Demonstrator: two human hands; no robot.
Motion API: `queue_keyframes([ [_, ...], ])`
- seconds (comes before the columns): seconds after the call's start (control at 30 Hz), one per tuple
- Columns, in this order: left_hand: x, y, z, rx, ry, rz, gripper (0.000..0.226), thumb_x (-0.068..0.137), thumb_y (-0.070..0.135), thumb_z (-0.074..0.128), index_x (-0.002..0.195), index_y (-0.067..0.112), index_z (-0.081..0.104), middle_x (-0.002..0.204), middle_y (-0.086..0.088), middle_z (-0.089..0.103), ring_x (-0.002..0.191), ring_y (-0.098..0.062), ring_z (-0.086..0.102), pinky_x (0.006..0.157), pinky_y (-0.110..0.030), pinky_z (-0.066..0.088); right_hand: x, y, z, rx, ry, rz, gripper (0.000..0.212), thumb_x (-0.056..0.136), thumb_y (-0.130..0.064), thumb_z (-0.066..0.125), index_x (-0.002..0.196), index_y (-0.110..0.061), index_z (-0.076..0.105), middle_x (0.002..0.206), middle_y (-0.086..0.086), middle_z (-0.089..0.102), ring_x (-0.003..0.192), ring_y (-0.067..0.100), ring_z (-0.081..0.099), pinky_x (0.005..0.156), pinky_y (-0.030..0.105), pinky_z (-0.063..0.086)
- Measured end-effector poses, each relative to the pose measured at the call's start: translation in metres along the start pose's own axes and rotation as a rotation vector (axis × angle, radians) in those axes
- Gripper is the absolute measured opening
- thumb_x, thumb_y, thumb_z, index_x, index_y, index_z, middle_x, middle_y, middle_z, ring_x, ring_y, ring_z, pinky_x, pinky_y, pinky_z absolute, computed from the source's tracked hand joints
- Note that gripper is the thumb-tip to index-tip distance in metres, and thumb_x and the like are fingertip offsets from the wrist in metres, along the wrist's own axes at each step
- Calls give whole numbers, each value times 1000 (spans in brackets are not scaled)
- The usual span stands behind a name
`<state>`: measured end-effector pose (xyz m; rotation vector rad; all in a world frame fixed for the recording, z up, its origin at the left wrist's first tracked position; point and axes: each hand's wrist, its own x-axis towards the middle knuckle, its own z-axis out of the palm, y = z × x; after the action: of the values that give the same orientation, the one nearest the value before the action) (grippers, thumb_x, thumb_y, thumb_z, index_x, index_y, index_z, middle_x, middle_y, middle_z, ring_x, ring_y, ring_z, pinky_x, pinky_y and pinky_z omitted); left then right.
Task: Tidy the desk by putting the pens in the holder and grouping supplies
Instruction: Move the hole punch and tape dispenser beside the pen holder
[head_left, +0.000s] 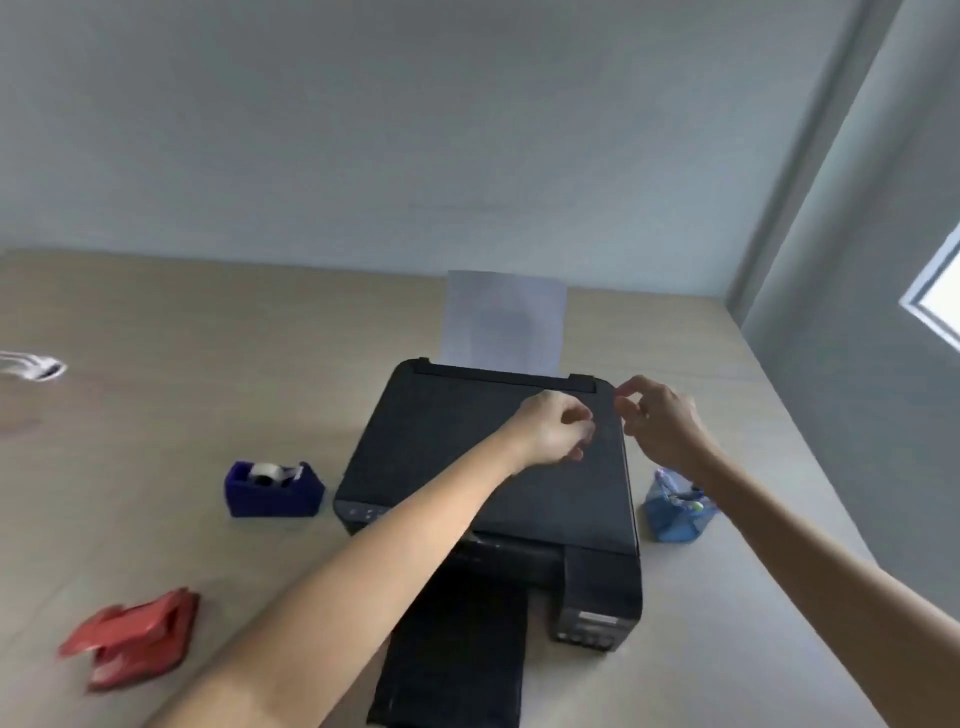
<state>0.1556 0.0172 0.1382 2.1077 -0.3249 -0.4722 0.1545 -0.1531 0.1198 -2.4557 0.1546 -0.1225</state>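
A blue mesh pen holder (675, 512) stands on the desk right of a black printer, with pens inside it, partly hidden behind my right forearm. My left hand (553, 431) hovers over the printer lid with fingers curled; nothing visible is in it. My right hand (660, 423) is just beside it over the printer's right rear corner, fingers loosely bent and apart, holding nothing I can see. A dark blue tape dispenser (272, 488) with a white roll sits left of the printer. A red hole punch (132, 636) lies near the front left.
The black printer (467, 467) fills the desk's middle, white paper (504, 319) upright in its rear feed and its output tray extended toward me. A blurred white object (34, 366) lies at the far left edge. The wooden desk (182, 364) meets grey walls behind and right.
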Motion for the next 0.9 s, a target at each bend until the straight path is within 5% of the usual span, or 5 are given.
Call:
queue_keyframes([
  [0.27,-116,-142,-126,-77,274,-146,16,97,16,54,108,8,63,83,-1,67,65,-13,59,71,-30,50,-25,-156,120,77,-199,-270,18,94,-20,49,100,-16,65,73,6,72,63,15,62,51,18,40],
  [0.4,-172,-237,-172,48,422,-370,19,89,18,64,107,11,66,90,-2,64,89,-24,68,84,-30,50,-34,-215,189,102,-316,-330,19,95,-17,49,104,-9,64,71,4,67,60,13,59,50,17,42],
  [0.57,-239,-346,-210,421,181,-707,70,70,23,80,132,11,50,133,-9,54,122,-27,53,101,-36,47,-38,-260,280,90,-479,-213,26,90,-13,56,113,-3,59,103,13,69,80,21,59,63,25,47],
  [0.77,-256,-404,-218,639,-21,-727,77,63,28,79,133,18,49,132,-4,57,122,-25,53,95,-32,46,-30,-258,371,83,-572,155,30,79,-12,68,100,-7,48,97,8,54,75,19,53,55,24,44],
  [0.9,-249,-419,-229,596,-23,-688,71,69,28,77,134,17,52,129,-5,62,117,-27,59,93,-31,48,-31,-236,416,251,-508,335,87,69,-5,79,141,-13,30,134,13,49,116,31,52,100,47,48],
])
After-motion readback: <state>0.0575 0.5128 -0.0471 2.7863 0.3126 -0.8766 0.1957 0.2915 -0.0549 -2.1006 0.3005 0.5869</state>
